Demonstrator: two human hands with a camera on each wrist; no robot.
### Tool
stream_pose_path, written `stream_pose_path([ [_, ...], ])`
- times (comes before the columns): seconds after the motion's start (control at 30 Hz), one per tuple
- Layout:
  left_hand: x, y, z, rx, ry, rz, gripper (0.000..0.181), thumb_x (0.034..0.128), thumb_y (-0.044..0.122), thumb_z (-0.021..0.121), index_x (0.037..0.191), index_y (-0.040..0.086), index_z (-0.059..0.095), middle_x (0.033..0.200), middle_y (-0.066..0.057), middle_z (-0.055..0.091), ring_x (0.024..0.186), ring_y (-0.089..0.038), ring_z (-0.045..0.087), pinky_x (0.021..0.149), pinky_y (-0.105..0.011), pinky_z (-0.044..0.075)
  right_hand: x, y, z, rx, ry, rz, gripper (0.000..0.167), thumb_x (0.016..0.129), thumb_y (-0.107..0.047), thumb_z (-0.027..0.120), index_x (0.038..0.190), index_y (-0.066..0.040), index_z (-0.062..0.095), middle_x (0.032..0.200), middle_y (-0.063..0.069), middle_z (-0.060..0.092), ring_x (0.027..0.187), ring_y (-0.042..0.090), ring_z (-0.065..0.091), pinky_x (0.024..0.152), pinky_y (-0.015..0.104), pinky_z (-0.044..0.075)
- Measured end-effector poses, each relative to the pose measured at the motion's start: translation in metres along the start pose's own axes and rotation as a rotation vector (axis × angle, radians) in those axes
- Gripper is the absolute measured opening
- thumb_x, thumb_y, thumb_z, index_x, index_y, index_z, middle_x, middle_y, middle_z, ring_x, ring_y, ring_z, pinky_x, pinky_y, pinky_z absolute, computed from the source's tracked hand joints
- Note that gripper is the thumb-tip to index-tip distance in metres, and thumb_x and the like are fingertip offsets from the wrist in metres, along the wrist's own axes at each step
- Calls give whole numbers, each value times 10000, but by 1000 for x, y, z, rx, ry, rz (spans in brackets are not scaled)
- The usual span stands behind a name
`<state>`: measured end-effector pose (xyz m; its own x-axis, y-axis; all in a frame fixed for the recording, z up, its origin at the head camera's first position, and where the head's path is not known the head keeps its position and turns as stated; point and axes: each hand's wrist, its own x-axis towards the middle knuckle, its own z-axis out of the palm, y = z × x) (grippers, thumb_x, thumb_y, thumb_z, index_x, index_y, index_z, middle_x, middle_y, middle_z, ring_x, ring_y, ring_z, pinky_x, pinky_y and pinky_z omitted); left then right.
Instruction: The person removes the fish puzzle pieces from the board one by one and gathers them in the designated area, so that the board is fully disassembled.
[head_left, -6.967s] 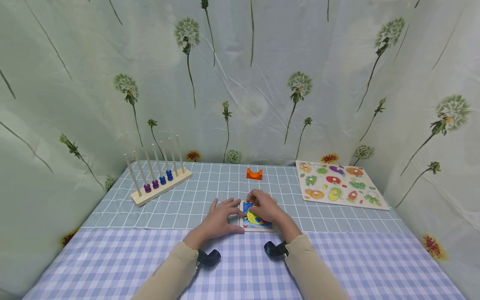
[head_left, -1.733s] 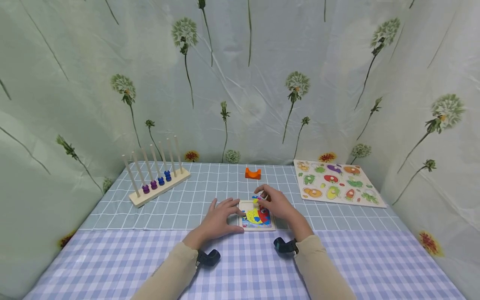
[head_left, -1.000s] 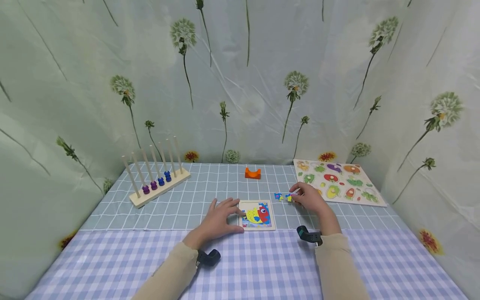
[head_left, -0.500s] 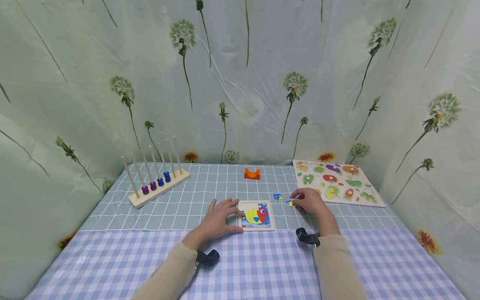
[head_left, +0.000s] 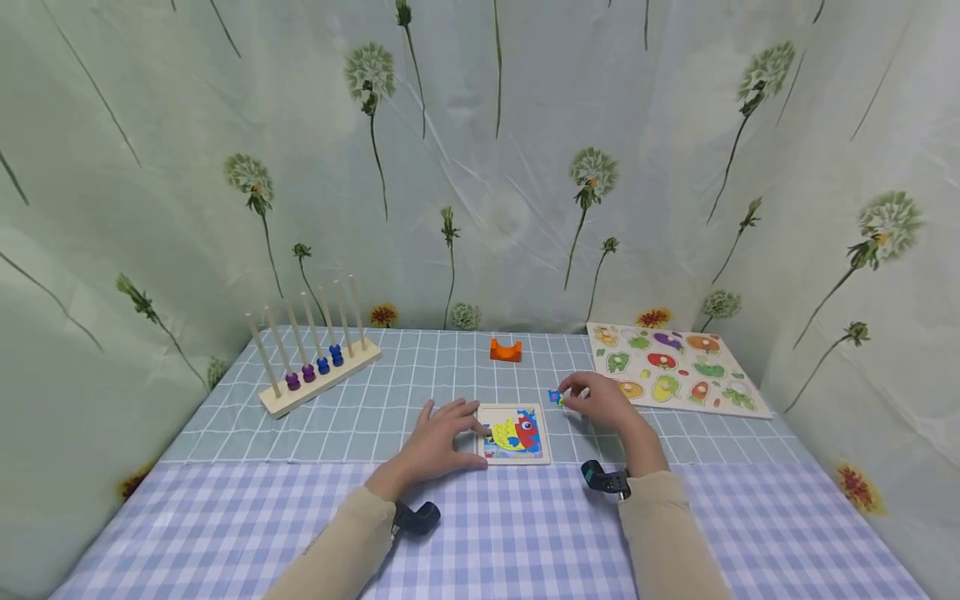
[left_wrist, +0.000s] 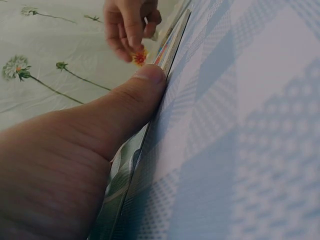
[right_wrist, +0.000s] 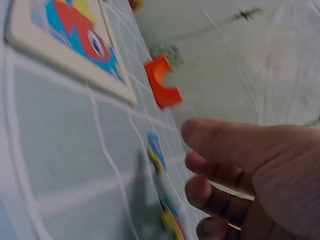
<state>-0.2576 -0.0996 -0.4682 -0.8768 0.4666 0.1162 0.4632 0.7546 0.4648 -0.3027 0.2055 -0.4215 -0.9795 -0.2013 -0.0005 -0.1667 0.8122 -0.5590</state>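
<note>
- Wooden-framed fish puzzle (head_left: 497, 412): flat on grey grid cloth (head_left: 420, 375), pale base showing upper left.
- Left hand (head_left: 435, 439): thumb and fingers spread apart, touching frame's left side, not clamped.
- Right hand (head_left: 602, 402): right of puzzle, above cloth; thumb and fingertips apart, gripping nothing.
- Blue-and-yellow piece (right_wrist: 156, 152): loose on cloth, near right fingertips.
- Second piece (right_wrist: 173, 220): also loose, by right hand's lower fingers.
- Orange arch block (head_left: 506, 353): behind puzzle.
- Peg rack (head_left: 322, 384): back left, purple and blue beads.
- Vegetable board (head_left: 641, 360): back right.
</note>
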Motion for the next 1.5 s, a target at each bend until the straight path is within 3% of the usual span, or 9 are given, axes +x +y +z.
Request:
stream_pose_path([
  [0.37, 0, 0, 1, -7, -11, -13, 434, 799, 544, 776, 1167, 327, 701, 1578, -7, 439, 1515, -320, 306, 1209, -698, 44, 3, -30, 24, 27, -99, -130, 153, 898, -137, 729, 1040, -192, 736, 1007, 6, 665, 904, 172, 551, 812, 312, 513],
  [0.57, 1, -1, 2, -2, -2, -4, 436, 799, 552, 772, 1167, 329, 700, 1577, -10, 441, 1510, -320, 313, 1205, -703, 50, 3, -39, 35, 8, -145, -130, 102, 891, -170, 750, 966, -238, 765, 991, -15, 621, 893, 162, 541, 813, 297, 509],
  [0.77, 0, -2, 3, -1, -7, -8, 436, 801, 559, 767, 1170, 338, 696, 1580, 0, 436, 1516, -314, 304, 1208, -699, 41, 1, -44, 42, -21, -135, -104, 77, 877, -173, 768, 925, -233, 763, 935, -25, 586, 868, 148, 530, 807, 278, 501],
  [1.13, -1, -1, 6, -17, -4, 1, 439, 800, 549, 771, 1163, 310, 706, 1570, -23, 451, 1501, -327, 327, 1195, -718, 56, -2, -44, 50, -48, -113, -77, 75, 885, -153, 755, 891, -210, 707, 959, -13, 570, 861, 155, 536, 868, 350, 512],
  [1.5, 0, -2, 3, -18, 15, 19, 439, 799, 556, 768, 1156, 307, 706, 1566, -29, 455, 1499, -336, 330, 1192, -719, 63, -3, -44, 50, -71, -104, -123, 107, 908, -140, 726, 945, -212, 656, 982, 33, 503, 851, 177, 518, 784, 312, 466],
])
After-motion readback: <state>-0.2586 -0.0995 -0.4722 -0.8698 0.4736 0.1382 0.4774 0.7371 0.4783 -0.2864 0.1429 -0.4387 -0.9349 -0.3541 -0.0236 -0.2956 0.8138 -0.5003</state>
